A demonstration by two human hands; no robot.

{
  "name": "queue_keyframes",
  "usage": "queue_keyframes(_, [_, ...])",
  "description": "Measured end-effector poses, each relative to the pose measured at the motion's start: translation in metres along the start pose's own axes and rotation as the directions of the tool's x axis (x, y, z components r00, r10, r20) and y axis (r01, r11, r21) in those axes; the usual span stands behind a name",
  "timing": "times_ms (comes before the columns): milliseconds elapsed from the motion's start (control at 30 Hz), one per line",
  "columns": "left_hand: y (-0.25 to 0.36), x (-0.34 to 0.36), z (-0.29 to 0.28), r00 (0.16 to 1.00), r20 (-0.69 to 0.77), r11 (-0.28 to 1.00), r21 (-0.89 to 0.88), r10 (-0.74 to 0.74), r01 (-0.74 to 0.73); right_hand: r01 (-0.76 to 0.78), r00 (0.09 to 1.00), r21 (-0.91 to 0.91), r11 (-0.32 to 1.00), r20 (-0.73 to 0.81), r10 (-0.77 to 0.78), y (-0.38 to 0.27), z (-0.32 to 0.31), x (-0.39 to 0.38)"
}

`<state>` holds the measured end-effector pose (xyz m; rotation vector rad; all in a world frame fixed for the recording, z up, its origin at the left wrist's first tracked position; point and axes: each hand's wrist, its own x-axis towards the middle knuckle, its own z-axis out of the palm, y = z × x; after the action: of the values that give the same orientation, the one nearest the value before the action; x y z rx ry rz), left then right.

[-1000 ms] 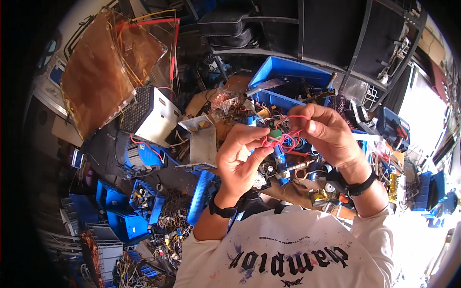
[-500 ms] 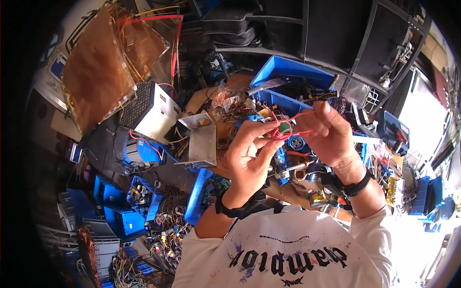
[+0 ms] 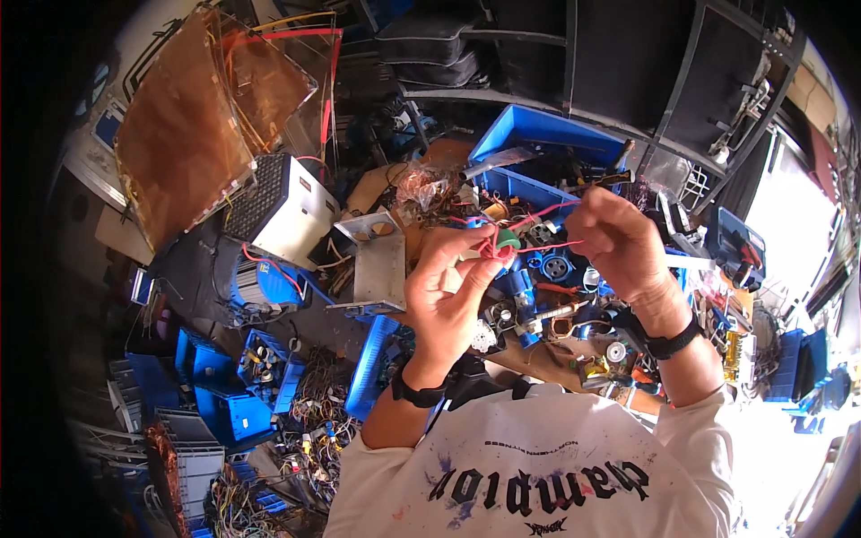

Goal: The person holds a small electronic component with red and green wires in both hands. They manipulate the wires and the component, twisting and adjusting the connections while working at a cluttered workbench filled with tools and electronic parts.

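The left hand (image 3: 448,287) pinches a small green ring-shaped part wound with thin red wire (image 3: 504,240), fingers closed around it, held above the cluttered bench (image 3: 538,359). To its right, the right hand (image 3: 623,242) grips the wire's free end, pulled taut. Too hard a tug could snap the wire or slip the ring into the blue plastic bin (image 3: 538,148) beyond.

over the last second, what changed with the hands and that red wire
The right hand drew apart from the left hand, stretching the red wire between them. The left hand still pinches the small green part. The blue bins stayed put.
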<state>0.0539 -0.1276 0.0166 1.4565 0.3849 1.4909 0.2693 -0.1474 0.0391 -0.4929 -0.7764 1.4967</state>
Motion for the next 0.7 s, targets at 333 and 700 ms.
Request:
queue_keyframes(333, [0.005,0.000,-0.004,0.998,0.038,0.999,0.025,0.045,-0.046,-0.219,0.971,-0.512,0.831,-0.031,0.237,-0.007,0.013,-0.007])
queue_keyframes(700, [-0.004,0.000,-0.005,0.988,0.081,0.966,-0.214,-0.132,0.146,-0.001,0.970,0.228,0.974,-0.235,0.056,0.011,-0.001,-0.009])
